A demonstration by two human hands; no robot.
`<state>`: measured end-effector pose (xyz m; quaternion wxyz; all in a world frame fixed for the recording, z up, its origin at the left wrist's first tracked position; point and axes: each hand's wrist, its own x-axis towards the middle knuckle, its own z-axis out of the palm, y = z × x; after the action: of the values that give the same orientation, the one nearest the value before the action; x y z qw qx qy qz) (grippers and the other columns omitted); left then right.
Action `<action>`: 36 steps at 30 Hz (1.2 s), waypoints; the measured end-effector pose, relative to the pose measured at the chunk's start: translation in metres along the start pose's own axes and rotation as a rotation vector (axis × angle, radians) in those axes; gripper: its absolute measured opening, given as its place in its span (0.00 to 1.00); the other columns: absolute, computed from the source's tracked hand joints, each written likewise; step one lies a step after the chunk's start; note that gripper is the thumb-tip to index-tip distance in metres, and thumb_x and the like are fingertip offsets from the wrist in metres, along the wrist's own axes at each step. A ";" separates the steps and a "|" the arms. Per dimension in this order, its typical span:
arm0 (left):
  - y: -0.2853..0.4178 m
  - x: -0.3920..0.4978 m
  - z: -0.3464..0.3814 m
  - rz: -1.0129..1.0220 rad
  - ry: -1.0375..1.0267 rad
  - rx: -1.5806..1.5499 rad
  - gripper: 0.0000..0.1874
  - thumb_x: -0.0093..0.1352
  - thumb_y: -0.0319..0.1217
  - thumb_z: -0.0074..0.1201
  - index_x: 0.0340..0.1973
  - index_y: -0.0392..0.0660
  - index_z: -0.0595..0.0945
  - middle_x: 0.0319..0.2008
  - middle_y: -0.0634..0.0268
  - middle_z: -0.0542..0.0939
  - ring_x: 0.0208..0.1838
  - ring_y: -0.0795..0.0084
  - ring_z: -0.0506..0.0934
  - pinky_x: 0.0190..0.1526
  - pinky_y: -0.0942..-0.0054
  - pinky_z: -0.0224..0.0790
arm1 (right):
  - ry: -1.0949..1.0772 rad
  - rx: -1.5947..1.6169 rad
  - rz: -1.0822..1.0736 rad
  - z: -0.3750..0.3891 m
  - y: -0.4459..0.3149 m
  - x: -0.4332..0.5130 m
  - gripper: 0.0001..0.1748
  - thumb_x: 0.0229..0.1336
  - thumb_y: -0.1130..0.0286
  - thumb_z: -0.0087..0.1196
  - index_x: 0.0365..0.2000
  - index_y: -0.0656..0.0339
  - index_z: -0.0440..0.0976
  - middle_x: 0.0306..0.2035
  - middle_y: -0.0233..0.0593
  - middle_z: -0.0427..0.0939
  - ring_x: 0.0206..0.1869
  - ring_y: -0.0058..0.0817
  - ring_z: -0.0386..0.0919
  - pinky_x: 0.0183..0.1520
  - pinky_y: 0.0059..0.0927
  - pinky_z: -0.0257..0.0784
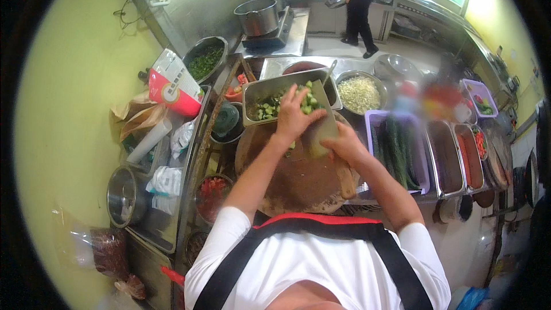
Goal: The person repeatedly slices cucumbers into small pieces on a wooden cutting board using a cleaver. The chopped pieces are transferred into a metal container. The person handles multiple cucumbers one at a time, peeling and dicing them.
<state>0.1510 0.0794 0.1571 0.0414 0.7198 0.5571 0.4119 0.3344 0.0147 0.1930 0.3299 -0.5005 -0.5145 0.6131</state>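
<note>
A broad cleaver (325, 127) is in my right hand (346, 143), held where the blade meets its wooden handle (345, 181). The blade slants over the right part of a rectangular steel pan (246, 100). Chopped green pieces, apparently cucumber (309, 102), lie along the blade, and more are inside the pan. My left hand (293, 114) is spread over the pan's near rim, its thumb by the blade and its fingers at the pieces; it grips nothing visible. Below both hands is a round wooden chopping block (292, 185), with a few green bits (291, 150) on it.
Right of the block, a lilac basket (425, 176) holds whole cucumbers (394, 150), beside steel pans (445, 159). A bowl of chopped pale food (359, 92) stands behind. Red pieces (213, 191) fill a bowl at left. Across the kitchen, a person (360, 8) carries a metal pan (335, 1).
</note>
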 end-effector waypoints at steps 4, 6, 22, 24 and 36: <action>-0.022 0.046 0.028 0.131 0.021 0.069 0.35 0.61 0.59 0.59 0.57 0.52 0.79 0.65 0.45 0.67 0.66 0.47 0.68 0.62 0.53 0.63 | -0.012 0.051 -0.017 0.003 -0.014 0.031 0.13 0.50 0.79 0.57 0.39 0.67 0.71 0.25 0.38 0.76 0.20 0.27 0.75 0.23 0.31 0.71; -0.040 0.056 0.042 -0.003 -0.179 0.091 0.30 0.62 0.53 0.59 0.58 0.57 0.79 0.65 0.48 0.68 0.64 0.48 0.69 0.61 0.53 0.62 | 0.004 -0.047 0.024 -0.003 -0.004 0.019 0.13 0.50 0.79 0.56 0.39 0.67 0.71 0.24 0.37 0.75 0.20 0.27 0.74 0.22 0.30 0.70; -0.094 -0.146 0.051 -0.157 -0.507 -0.050 0.43 0.62 0.45 0.65 0.67 0.42 0.65 0.70 0.52 0.62 0.75 0.53 0.55 0.72 0.59 0.50 | 0.124 -0.082 0.309 -0.051 0.170 -0.092 0.22 0.54 0.77 0.61 0.50 0.63 0.69 0.29 0.36 0.77 0.17 0.20 0.70 0.18 0.27 0.66; -0.080 -0.174 0.050 -0.089 -0.535 -0.142 0.49 0.58 0.47 0.69 0.68 0.38 0.62 0.71 0.52 0.59 0.75 0.53 0.53 0.72 0.57 0.50 | 0.094 -0.054 0.298 -0.048 0.187 -0.088 0.23 0.54 0.76 0.61 0.51 0.63 0.68 0.30 0.36 0.77 0.18 0.21 0.70 0.19 0.27 0.66; -0.018 -0.217 0.073 -0.419 0.027 -0.142 0.30 0.69 0.32 0.56 0.63 0.34 0.66 0.70 0.42 0.58 0.72 0.40 0.55 0.70 0.49 0.47 | -0.345 -0.219 0.142 0.007 0.162 -0.046 0.23 0.52 0.76 0.63 0.49 0.65 0.70 0.32 0.39 0.78 0.25 0.24 0.75 0.27 0.31 0.72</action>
<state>0.1753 -0.0667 -0.0184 0.1692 0.5783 0.6646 0.4419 0.3587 -0.0708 0.0500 0.1367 -0.4560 -0.5903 0.6519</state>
